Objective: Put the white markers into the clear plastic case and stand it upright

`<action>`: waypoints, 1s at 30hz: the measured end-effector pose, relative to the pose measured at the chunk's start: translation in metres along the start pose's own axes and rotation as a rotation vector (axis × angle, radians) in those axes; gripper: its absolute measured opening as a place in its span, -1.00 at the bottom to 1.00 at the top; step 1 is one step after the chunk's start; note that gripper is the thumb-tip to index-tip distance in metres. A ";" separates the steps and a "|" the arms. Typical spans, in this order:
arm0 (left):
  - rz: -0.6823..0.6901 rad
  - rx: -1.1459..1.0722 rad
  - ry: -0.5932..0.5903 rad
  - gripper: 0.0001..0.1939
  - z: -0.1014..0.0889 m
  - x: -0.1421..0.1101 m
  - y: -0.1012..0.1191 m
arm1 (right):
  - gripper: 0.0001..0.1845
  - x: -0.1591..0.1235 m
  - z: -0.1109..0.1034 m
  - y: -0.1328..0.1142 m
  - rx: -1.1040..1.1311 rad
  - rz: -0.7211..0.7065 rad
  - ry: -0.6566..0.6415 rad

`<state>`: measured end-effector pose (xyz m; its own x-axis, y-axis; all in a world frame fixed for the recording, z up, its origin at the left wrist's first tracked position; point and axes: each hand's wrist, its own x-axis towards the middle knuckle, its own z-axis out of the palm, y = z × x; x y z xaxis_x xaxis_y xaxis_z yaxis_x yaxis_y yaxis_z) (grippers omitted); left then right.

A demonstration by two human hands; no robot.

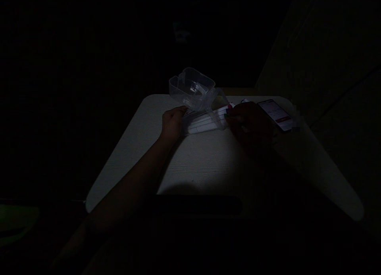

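A clear plastic case [192,84] lies on the white table with its lid raised at the back. Inside its lower part is a row of several slim white markers [204,122], lying side by side. My left hand [172,124] is closed around the left end of the case. At the right end, my right hand [248,118] is in deep shadow, its fingers pinched at the ends of the markers. Small pink and green spots show by those fingertips; whether they are marker ends or nails I cannot tell. How many markers the fingers grip is hidden.
A phone [275,115] with a lit screen lies right of my right hand, near the table's right edge. The white table [196,160] has rounded corners and a dark slot near its front. A green object [18,221] is at the lower left. Surroundings are very dark.
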<state>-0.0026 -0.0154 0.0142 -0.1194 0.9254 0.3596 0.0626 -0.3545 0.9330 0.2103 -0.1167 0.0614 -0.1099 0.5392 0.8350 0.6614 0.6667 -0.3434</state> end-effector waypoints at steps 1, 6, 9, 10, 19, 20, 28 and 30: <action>-0.006 -0.001 -0.001 -0.78 0.000 0.000 0.000 | -0.80 0.000 0.000 0.000 0.003 -0.009 0.016; -0.012 -0.042 0.010 -0.81 0.000 0.000 -0.002 | -0.82 -0.004 0.003 0.004 0.023 -0.030 0.073; -0.012 -0.020 0.028 -0.81 0.000 0.000 -0.002 | -0.80 -0.006 0.003 0.004 0.024 -0.008 0.069; -0.011 -0.011 0.029 -0.80 0.000 0.000 -0.001 | -0.81 -0.006 0.002 0.004 0.037 -0.001 0.075; -0.033 -0.014 0.008 -0.77 -0.001 0.003 -0.005 | -0.80 -0.005 -0.003 0.031 0.059 0.199 0.164; -0.039 -0.020 0.005 -0.77 -0.001 0.004 -0.006 | -0.80 -0.005 -0.004 0.036 0.044 0.243 0.171; -0.005 0.013 0.016 -0.77 -0.001 0.000 0.004 | -0.59 0.004 -0.012 0.071 -0.359 0.481 -0.291; -0.014 0.018 0.018 -0.76 0.000 -0.001 0.006 | -0.53 0.009 -0.012 0.080 -0.523 0.574 -0.517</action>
<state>-0.0025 -0.0184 0.0193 -0.1382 0.9278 0.3465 0.0783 -0.3385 0.9377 0.2712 -0.0648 0.0464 0.1037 0.9602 0.2593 0.9532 -0.0214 -0.3016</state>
